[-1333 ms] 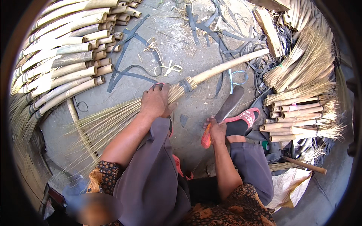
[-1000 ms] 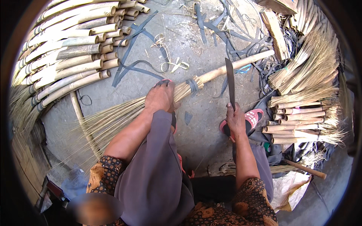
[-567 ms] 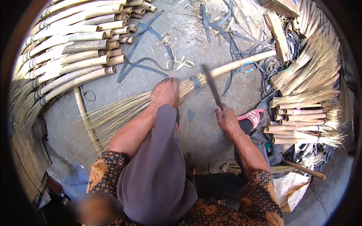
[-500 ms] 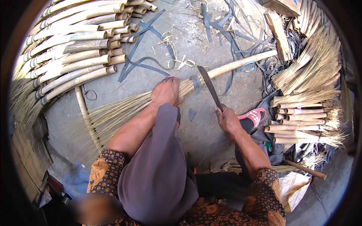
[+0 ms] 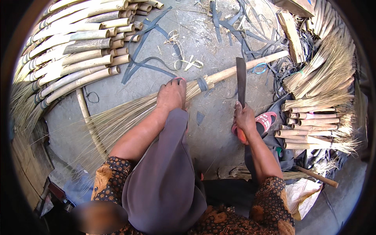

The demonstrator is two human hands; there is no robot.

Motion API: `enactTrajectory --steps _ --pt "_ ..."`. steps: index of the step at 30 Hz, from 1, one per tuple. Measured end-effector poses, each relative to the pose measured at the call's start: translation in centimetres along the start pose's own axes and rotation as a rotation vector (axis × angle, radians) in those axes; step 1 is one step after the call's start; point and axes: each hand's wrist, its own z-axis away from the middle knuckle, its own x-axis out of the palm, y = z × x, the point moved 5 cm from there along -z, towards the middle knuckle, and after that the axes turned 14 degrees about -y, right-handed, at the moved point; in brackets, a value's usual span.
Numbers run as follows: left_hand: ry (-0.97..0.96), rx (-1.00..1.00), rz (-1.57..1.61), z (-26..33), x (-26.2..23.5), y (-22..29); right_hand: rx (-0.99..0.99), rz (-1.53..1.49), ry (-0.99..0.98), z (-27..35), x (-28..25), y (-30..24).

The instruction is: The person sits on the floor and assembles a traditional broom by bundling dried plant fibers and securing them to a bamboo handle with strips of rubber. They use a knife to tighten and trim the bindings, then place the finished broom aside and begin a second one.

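Note:
A broom (image 5: 225,74) of thin straw-coloured stems on a bamboo handle lies slantwise across the floor, its handle toward the upper right. A dark rubber strip (image 5: 202,83) is wound round its neck. Just below that binding, my left hand (image 5: 171,95) is closed over the stems from above; its fingertips are partly hidden. In my right hand (image 5: 244,117) is a machete (image 5: 241,80), its dark blade pointing up and away from me, close to the broom handle. The red end of its grip shows below my fist.
Finished-looking brooms (image 5: 84,47) are stacked at the upper left. Short broom bundles (image 5: 313,129) and loose stems (image 5: 325,66) lie to the right, beside a wood block (image 5: 290,36). Rubber strips (image 5: 147,43) are strewn over the concrete. A pink sandal (image 5: 266,120) is near my right hand.
My right hand has shifted slightly right and up, and the machete blade has swung from leaning left to nearly upright, away from the binding. My left hand stays on the broom.

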Motion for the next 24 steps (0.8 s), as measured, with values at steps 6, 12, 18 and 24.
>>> enactTrajectory --steps 6,12,18,24 --pt "-0.024 0.04 0.028 -0.9 2.0 -1.1 -0.117 0.332 0.032 0.5 2.6 -0.9" --pt "-0.118 0.028 0.117 -0.5 -0.5 -1.7 -0.184 0.265 -0.071 0.8 3.9 -1.5" --pt "-0.041 0.038 0.005 -0.2 0.4 -1.2 0.062 -0.338 0.032 1.1 4.0 0.5" --pt "-0.02 0.065 0.021 -0.7 1.8 -1.7 -0.129 0.154 0.011 1.3 5.4 -1.6"
